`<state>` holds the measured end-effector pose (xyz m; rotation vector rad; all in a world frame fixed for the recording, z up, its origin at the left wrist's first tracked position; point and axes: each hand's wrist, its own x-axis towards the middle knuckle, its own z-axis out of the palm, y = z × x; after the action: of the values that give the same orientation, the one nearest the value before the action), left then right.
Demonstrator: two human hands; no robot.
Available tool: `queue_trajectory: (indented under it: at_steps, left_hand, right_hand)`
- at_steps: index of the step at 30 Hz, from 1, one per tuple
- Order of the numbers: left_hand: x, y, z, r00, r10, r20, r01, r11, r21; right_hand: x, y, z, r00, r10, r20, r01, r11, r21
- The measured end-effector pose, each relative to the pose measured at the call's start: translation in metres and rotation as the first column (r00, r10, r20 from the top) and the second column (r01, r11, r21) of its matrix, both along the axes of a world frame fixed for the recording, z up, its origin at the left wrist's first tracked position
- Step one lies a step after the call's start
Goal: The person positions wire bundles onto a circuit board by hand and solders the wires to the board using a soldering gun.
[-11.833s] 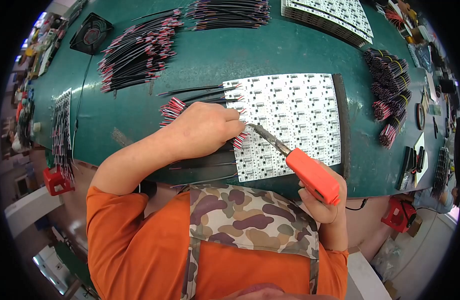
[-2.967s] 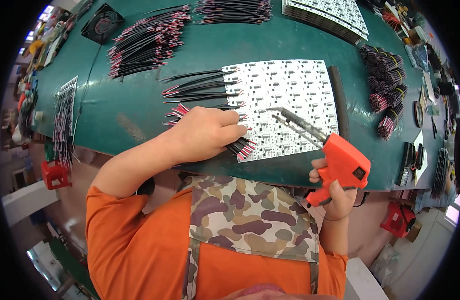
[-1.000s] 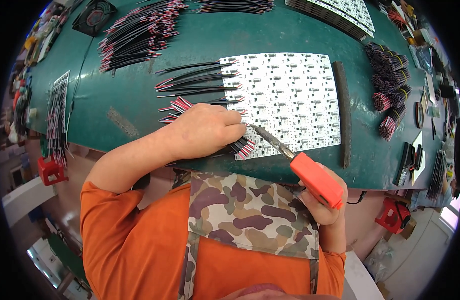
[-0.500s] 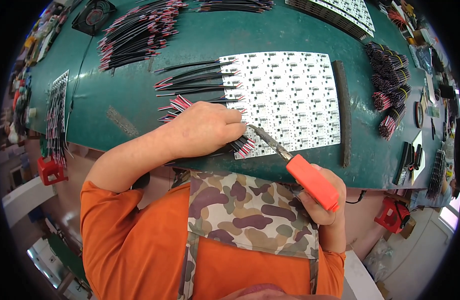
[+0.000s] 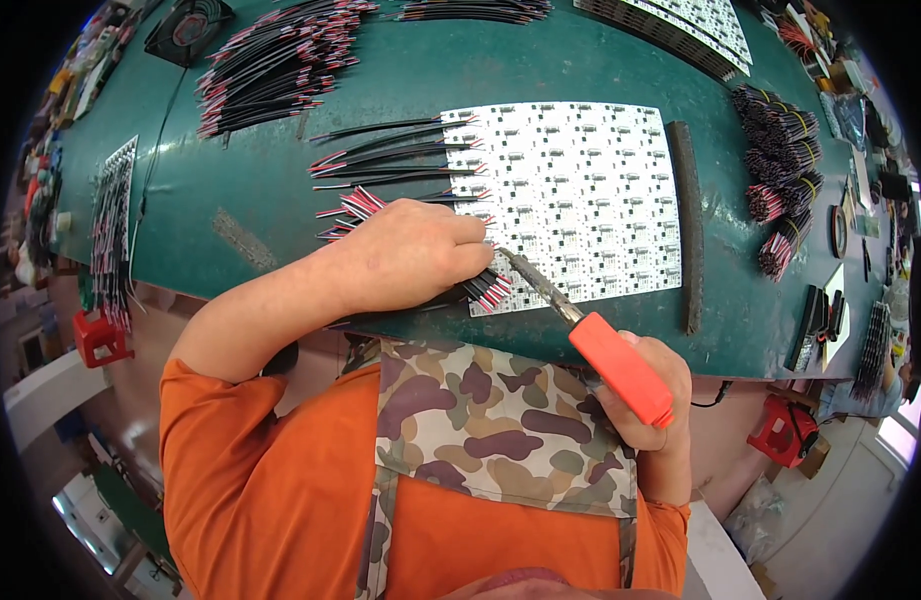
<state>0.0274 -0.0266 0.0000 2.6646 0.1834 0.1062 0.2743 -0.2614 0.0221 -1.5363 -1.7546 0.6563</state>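
Observation:
A white panel of small circuit boards (image 5: 580, 190) lies on the green table, with black cables (image 5: 395, 165) fixed along its left edge, their red and white ends showing. My left hand (image 5: 425, 255) is closed over the panel's lower left edge on a bunch of cables (image 5: 490, 290), whose stripped ends stick out below the fingers. My right hand (image 5: 648, 395) grips a red-handled soldering iron (image 5: 620, 368). The iron's tip meets the board right beside my left fingertips. The fine wire end there is too small to make out.
A dark bar (image 5: 685, 230) lies along the panel's right side. Farther off are a heap of cables (image 5: 280, 70), a stack of boards (image 5: 670, 30), a small fan (image 5: 187, 32) and tied cable bundles (image 5: 780, 175). A wired panel (image 5: 115, 220) overhangs the table's left edge.
The soldering iron's handle has shifted very slightly left and down with my right hand. My left hand stays in place on the cables.

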Motion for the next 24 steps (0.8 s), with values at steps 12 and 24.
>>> queue_trajectory:
  at_steps: [12,24]
  left_hand:
    - [-0.003,0.002,0.001,1.000,0.001,-0.023,-0.001,1.000,-0.013]
    - [0.000,0.003,0.002,0.999,-0.019,-0.033,0.018,1.000,-0.023]
  right_hand:
    - [-0.002,-0.008,-0.003,0.982,-0.138,-0.131,0.134,0.990,-0.042]
    - [-0.009,-0.004,-0.002,0.992,-0.118,-0.052,0.116,0.993,-0.028]
